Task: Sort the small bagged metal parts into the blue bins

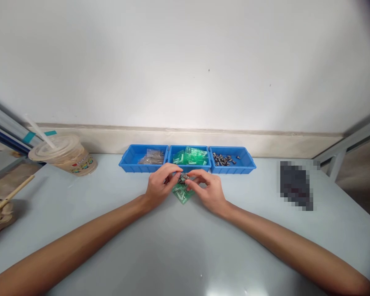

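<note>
A small green plastic bag point(182, 195) with pale pieces inside is held just in front of the middle blue bin. My left hand point(162, 183) pinches its upper left edge between thumb and fingers. From the other side, my right hand point(209, 191) has its thumb and fingertips closed at the bag's top. Small dark metal parts point(183, 178) show between the fingertips at the top; whether they are inside the bag I cannot tell.
Behind the hands stand three blue bins: the left bin point(130, 167) holds clear bags, the middle bin point(189, 168) green bags, the right bin point(234, 169) loose metal parts. A drink cup point(80, 160) with a straw stands left; a dark blurred item point(295, 185) lies right.
</note>
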Demonstrator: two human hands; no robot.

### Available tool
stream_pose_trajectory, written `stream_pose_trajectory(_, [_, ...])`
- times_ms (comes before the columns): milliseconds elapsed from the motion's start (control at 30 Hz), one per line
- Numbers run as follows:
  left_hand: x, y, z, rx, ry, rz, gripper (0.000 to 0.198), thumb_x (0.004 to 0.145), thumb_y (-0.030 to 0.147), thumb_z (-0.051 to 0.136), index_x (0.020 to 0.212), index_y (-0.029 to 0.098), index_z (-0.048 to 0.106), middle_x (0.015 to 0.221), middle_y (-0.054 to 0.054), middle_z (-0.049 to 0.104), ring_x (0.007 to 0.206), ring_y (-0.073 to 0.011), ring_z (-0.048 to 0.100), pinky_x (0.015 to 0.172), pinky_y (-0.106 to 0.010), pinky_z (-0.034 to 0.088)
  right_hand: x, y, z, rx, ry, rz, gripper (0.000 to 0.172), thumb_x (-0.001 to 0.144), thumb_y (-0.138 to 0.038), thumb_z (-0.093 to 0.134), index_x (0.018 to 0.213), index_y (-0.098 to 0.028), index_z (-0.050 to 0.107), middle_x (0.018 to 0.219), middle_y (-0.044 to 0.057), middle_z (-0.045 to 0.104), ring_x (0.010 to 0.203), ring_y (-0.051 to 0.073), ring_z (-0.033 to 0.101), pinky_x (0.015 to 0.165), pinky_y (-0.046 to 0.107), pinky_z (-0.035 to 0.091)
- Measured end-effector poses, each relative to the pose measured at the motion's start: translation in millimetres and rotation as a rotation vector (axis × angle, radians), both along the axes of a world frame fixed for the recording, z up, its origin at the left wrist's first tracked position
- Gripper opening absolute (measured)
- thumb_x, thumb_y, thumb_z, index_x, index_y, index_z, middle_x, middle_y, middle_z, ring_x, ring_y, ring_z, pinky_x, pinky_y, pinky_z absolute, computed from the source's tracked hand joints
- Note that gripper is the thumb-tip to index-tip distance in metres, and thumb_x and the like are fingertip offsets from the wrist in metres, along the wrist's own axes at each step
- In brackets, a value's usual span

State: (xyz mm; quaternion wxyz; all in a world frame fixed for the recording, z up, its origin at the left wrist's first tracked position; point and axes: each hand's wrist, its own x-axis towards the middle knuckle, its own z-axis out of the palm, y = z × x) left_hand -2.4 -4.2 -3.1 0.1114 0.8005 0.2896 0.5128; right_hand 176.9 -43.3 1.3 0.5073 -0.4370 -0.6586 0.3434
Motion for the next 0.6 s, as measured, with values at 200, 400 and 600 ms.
stream_pose_trajectory(200, [-0.6, -1.0, -0.8, 0.018, 0.054, -0.024, 0.021, 0.089, 0.013, 0.057, 0.108, 0.019, 0.065, 0.102, -0.006, 0.063, 0.063, -0.0067, 0.054, 0.056, -0.018, 0.046, 2.2, 4.7, -8.9, -0.073, 0.132, 0.039, 0.018, 0.089, -0.034, 0.06, 0.092, -0.018, 0.067, 0.078, 0.003, 0.069, 0.06, 0.013, 0.064, 0.059, 0.024, 0.052])
stream_pose_trajectory(400, [-0.1, -0.5, -1.4, 0.069, 0.09, -0.018, 0.015, 0.088, 0.019, 0.062, 0.102, 0.018, 0.067, 0.098, -0.005, 0.064, 0.057, -0.0046, 0.052, 0.057, -0.018, 0.049, 2.3, 4.0, -9.5, -0.045, 0.063, 0.063, 0.021, 0.093, -0.032, 0.053, 0.096, -0.019, 0.069, 0.068, 0.001, 0.066, 0.06, 0.014, 0.062, 0.059, 0.024, 0.049])
stream_pose_trajectory(600, [1.9, -1.6, 2.4, 0.091, 0.096, -0.009, 0.01, 0.088, 0.019, 0.062, 0.096, 0.018, 0.067, 0.091, -0.004, 0.065, 0.066, -0.0072, 0.059, 0.059, -0.017, 0.05, 3.0, 2.8, -8.3, -0.026, 0.006, 0.045, 0.025, 0.094, -0.033, 0.051, 0.095, -0.018, 0.071, 0.064, 0.001, 0.064, 0.058, 0.014, 0.06, 0.06, 0.025, 0.047])
